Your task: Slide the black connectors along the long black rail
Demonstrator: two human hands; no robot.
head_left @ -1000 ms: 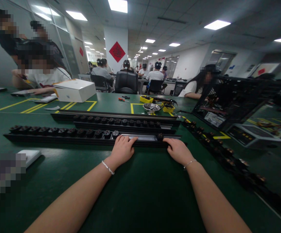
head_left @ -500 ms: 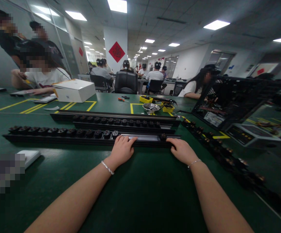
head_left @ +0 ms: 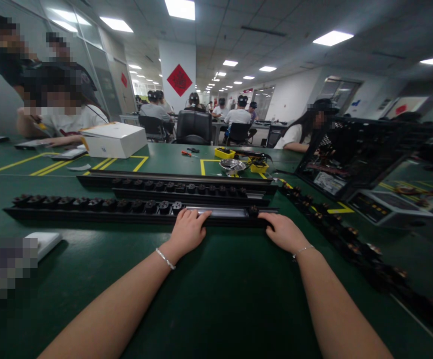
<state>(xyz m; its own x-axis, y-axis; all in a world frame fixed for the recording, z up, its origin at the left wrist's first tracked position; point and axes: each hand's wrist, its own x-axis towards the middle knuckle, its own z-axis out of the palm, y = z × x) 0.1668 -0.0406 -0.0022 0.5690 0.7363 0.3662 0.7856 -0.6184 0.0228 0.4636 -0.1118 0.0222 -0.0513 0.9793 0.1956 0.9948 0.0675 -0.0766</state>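
Observation:
A long black power strip (head_left: 89, 208) with a row of sockets lies across the green table in front of me. My left hand (head_left: 187, 231) grips its near edge beside a silver panel (head_left: 224, 212), fingers curled over the top. My right hand (head_left: 282, 231) holds the same strip near its right end, fingers wrapped on the edge. Both wrists carry thin bracelets.
Two more black strips (head_left: 179, 182) lie behind the first, and another (head_left: 351, 244) runs diagonally at the right. Farther back are a white box (head_left: 113, 139), a metal bowl (head_left: 233, 165), yellow trays and a screwdriver. An open black chassis (head_left: 354, 154) stands at the right. Several people sit around.
My right hand has slid a little to the right along the strip. The left hand and the strip have stayed put.

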